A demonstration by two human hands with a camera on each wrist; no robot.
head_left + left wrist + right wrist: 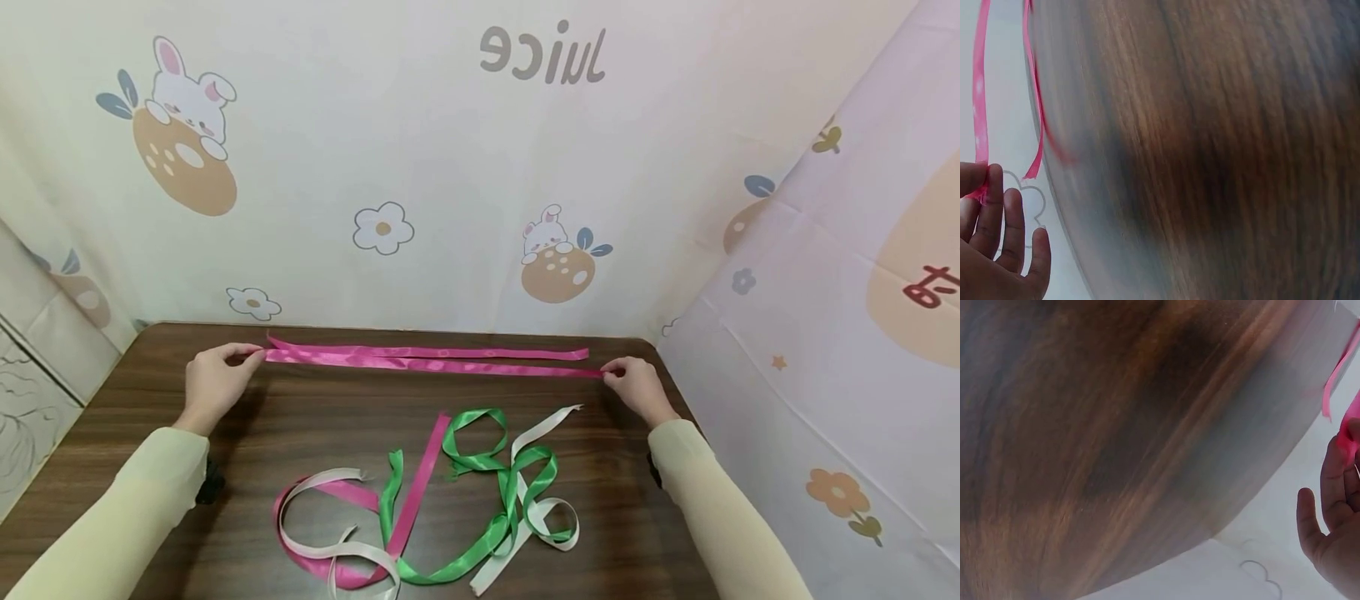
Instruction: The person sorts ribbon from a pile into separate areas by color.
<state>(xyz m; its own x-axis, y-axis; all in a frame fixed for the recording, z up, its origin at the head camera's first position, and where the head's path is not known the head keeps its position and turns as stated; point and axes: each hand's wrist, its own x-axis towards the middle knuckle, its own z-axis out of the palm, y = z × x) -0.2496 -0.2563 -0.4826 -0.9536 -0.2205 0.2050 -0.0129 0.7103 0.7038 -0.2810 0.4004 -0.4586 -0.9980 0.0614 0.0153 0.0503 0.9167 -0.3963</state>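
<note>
A pink ribbon is stretched nearly straight between my two hands near the table's far edge. My left hand pinches its left end between thumb and forefinger; the left wrist view shows the same ribbon rising from the fingertips. At the other end, my right hand pinches the tip, and in the right wrist view a bit of ribbon pokes out past the fingers. Just behind it, a second pink ribbon lies along the table's back edge, its left tip curling up close to my left hand.
Closer to me on the wooden table lies a loose tangle: a green ribbon, a white ribbon and another pink ribbon, crossing and looping over each other. A printed curtain hangs behind the table and along its right side.
</note>
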